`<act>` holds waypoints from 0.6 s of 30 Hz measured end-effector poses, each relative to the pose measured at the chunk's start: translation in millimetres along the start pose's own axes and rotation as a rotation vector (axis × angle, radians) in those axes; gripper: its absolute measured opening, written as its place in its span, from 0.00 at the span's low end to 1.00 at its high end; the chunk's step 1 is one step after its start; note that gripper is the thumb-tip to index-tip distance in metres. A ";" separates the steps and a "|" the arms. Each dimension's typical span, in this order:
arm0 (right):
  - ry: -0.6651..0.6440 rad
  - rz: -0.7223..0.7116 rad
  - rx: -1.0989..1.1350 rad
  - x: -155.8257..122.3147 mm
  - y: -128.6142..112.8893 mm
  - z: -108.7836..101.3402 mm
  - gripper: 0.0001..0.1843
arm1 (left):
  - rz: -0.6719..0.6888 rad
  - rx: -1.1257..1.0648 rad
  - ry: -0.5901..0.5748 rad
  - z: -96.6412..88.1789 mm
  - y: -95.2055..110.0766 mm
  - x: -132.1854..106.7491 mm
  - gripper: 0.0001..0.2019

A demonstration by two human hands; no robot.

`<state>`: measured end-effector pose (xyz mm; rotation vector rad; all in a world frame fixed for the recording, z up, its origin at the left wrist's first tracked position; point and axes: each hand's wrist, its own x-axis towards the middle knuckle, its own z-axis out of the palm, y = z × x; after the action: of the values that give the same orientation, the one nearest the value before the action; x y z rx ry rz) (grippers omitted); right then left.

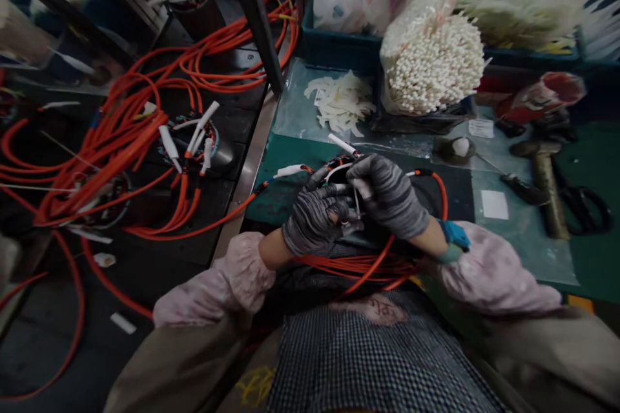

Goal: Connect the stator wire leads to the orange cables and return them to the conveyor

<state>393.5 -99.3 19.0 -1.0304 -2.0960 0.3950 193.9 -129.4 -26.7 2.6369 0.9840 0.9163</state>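
Both of my hands wear grey striped knit gloves and meet over what looks like a ring of bundled wires (339, 161), largely hidden by them. My left hand (317, 213) is closed around the near left side of this bundle. Close beside it, the bent fingers of my right hand (390, 197) pinch a thin white strand (358, 200) that hangs down between the hands. White sleeves stick out of the bundle, one at the top (341, 143) and another (289, 171) on the left, leading into an orange cable (227, 216). Coiled orange cables (358, 264) lie against my apron.
Several wire-wound parts with orange cables (126, 116) fill the left side, beyond a metal edge (249, 174). Ahead are white strips (341, 100) and a bag of thin white tubes (431, 58). A hammer (547, 187), scissors (588, 206) and screwdriver (523, 188) lie right.
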 end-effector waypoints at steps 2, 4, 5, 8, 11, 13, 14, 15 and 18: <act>0.038 0.093 -0.053 7.8 10.8 -5.2 0.09 | 0.021 0.095 -0.081 -10.7 0.2 -2.2 0.07; 0.020 0.108 -0.176 10.7 22.8 -11.3 0.11 | 0.053 0.229 -0.117 -25.4 0.3 -3.8 0.09; -0.045 0.102 -0.244 11.5 28.7 -13.0 0.14 | 0.089 0.289 -0.136 -33.5 0.1 -3.4 0.11; -0.367 0.044 -0.339 19.5 44.6 -11.0 0.18 | 0.273 0.382 -0.196 -55.6 -1.1 4.8 0.15; -0.556 -0.126 -0.289 41.2 56.5 -0.9 0.19 | 0.380 0.418 -0.277 -70.2 -1.6 19.5 0.11; -0.651 -0.249 -0.164 59.4 61.4 8.8 0.20 | 0.392 0.446 -0.333 -76.1 -0.3 26.8 0.10; -0.699 -0.287 -0.092 67.6 62.7 13.7 0.20 | 0.383 0.461 -0.357 -78.2 0.6 28.2 0.09; -0.739 -0.307 -0.032 74.4 63.0 17.5 0.19 | 0.369 0.474 -0.367 -79.9 1.4 28.1 0.10; -0.758 -0.296 -0.006 83.5 58.1 14.2 0.20 | 0.332 0.474 -0.358 -81.6 0.4 19.1 0.10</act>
<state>381.8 2.8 18.4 -0.5922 -2.8671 0.7056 155.9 -120.8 47.5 3.2723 0.7565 0.2471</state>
